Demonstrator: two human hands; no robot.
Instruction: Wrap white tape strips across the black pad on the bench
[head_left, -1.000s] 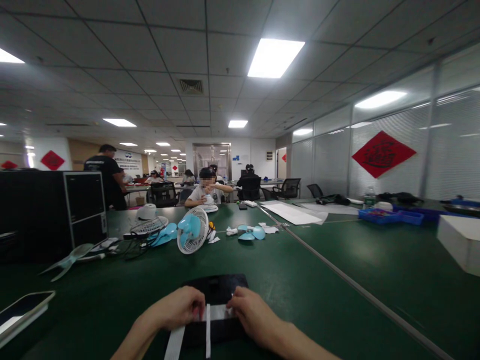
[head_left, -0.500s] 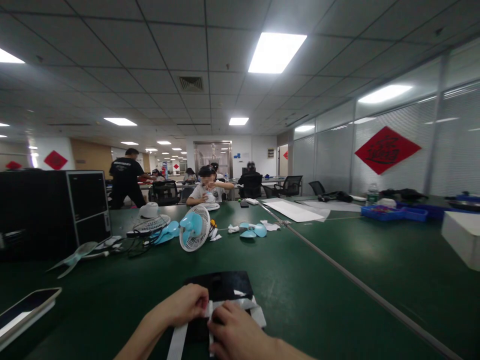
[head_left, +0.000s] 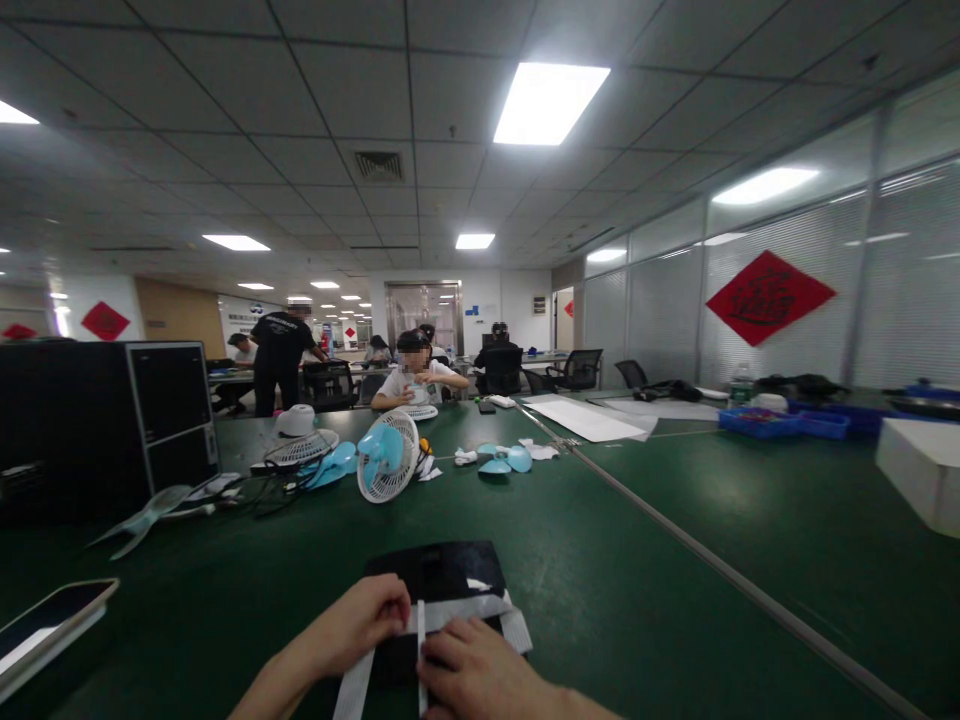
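On the green table in front of me lies a flat black object [head_left: 457, 565], with white paper-like strips [head_left: 480, 606] across it and along its sides. My left hand [head_left: 367, 618] is closed at its upper left, fingers curled together beside the upright narrow white strip [head_left: 421, 640]. Anything between those fingertips is hidden. My right hand [head_left: 480, 668] is closed over the lower part of that narrow strip, its fingertips gripping it against the black surface. Another white strip [head_left: 352, 688] hangs down below my left wrist.
Beyond my hands stand a small fan [head_left: 388, 457] with blue blades, a loose blue fan blade [head_left: 504, 460] and a white fan base [head_left: 295, 421]. A phone [head_left: 56, 625] lies at left, near a black computer case [head_left: 176, 420]. Blue trays [head_left: 761, 421] sit at right. A person [head_left: 420, 378] works opposite.
My left hand has drawn slightly left, away from the narrow strip's top, and my right fingers have slid a little lower. In the background, the standing person in black has shifted to the right.
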